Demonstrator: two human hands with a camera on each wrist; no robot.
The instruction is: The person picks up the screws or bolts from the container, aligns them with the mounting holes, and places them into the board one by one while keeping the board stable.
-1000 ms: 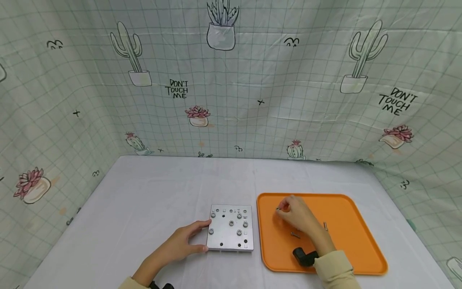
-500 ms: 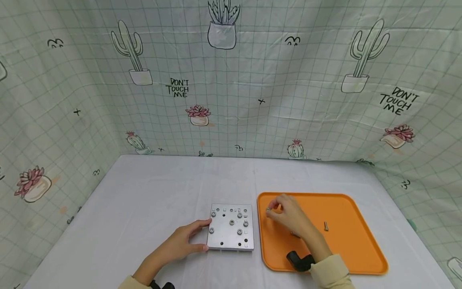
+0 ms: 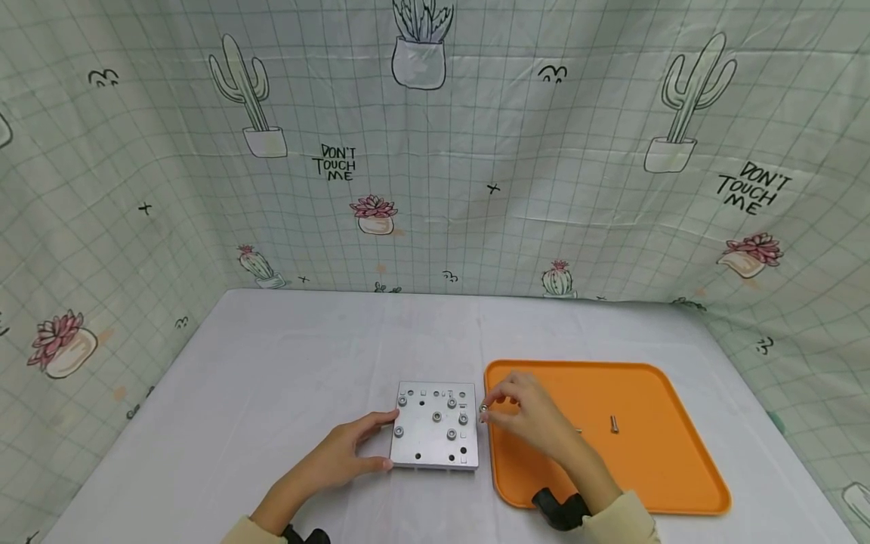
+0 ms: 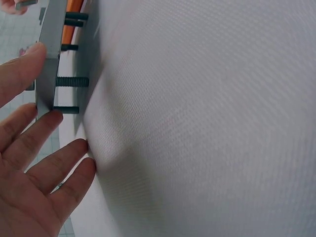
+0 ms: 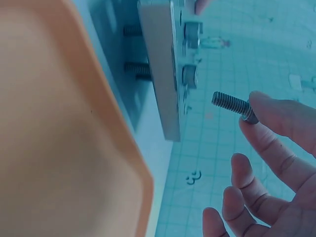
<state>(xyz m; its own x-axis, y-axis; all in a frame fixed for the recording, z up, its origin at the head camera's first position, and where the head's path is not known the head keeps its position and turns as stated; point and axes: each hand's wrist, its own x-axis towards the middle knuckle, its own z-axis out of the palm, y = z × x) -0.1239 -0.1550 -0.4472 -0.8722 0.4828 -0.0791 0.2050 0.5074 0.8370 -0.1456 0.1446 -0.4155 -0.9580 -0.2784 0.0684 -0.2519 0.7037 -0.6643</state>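
The right hand [image 3: 526, 414], fingertip-pinching a threaded silver-metal screw [image 5: 231, 102], could drop it. The square silver-metal plate [image 3: 427, 443] could slide, the extended left hand [image 3: 343, 452] touching only its left.

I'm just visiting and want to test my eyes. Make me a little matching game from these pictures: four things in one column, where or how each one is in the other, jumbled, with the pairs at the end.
Things
1. Tray
2. Left hand
3. Metal plate
4. Right hand

Place, colour or state
A. Silver, with several screw heads showing on its top face
B. Pinching a loose screw between thumb and finger
C. Orange, lying on the white-covered table
D. Touching the left edge of the silver piece

Right pairs: 1-C, 2-D, 3-A, 4-B
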